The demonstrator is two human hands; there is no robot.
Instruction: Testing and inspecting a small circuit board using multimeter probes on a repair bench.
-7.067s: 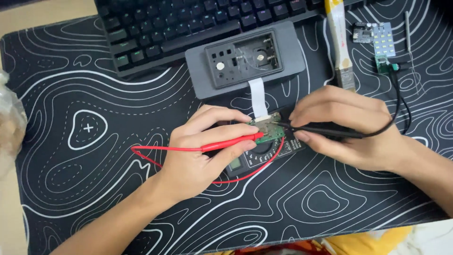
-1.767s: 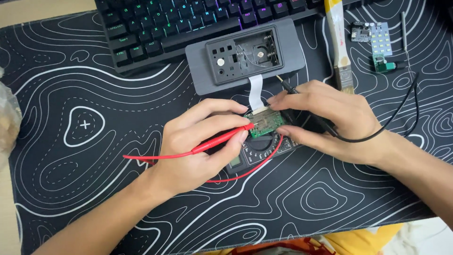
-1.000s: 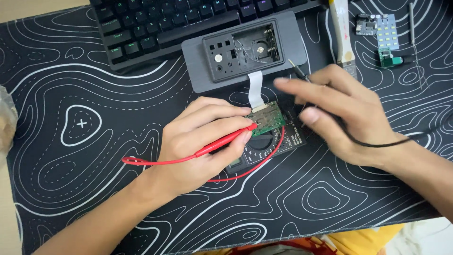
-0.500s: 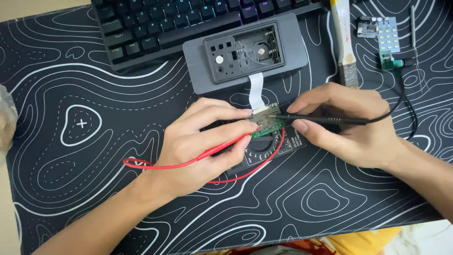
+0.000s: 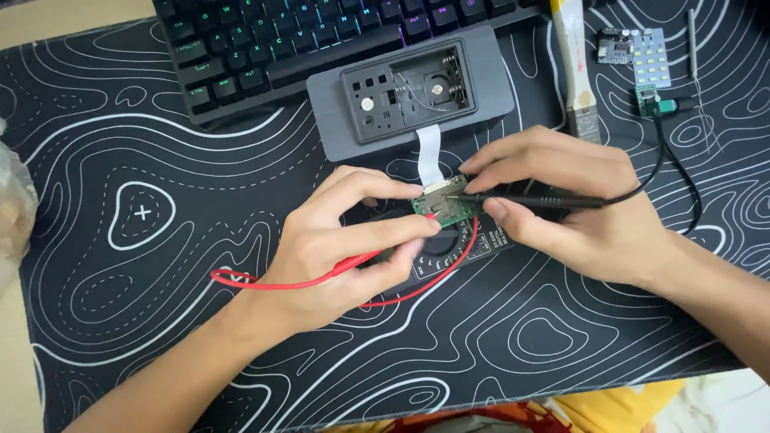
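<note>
— On the mat [image 5: 160, 337], mid-desk, what are the two hands at?

— Both meet over a small green board [image 5: 446, 205]. The left hand [image 5: 337, 248] is pinched shut on a red probe [image 5: 377, 252], its tip at the board's lower left edge. The right hand [image 5: 569, 200] is closed on a black probe [image 5: 529, 200], which lies nearly level with its point on the board's right side.

— Where does the board sit?

— On top of a black meter [image 5: 473, 240], which is mostly hidden under the hands. A white ribbon [image 5: 429, 154] runs from the board's upper edge up to a grey case [image 5: 413, 92], open, with its inner compartment showing.

— What crowds the spot?

— The red lead [image 5: 273, 282] loops out left of the left hand and curls back under it round the meter. The black lead [image 5: 670, 172] rises from the right hand toward a small green module [image 5: 654, 95] near the top right corner. Beside that lie a white LED panel [image 5: 650, 60] and a thin metal rod [image 5: 694, 32].

— And behind?

— A keyboard [image 5: 265, 48] along the top edge, touching the grey case. A brush [image 5: 576, 68] lies just right of the case, its bristles close above the right hand's knuckles. At the far left edge sits a clear bag [image 5: 16, 208], well apart from the work.
</note>
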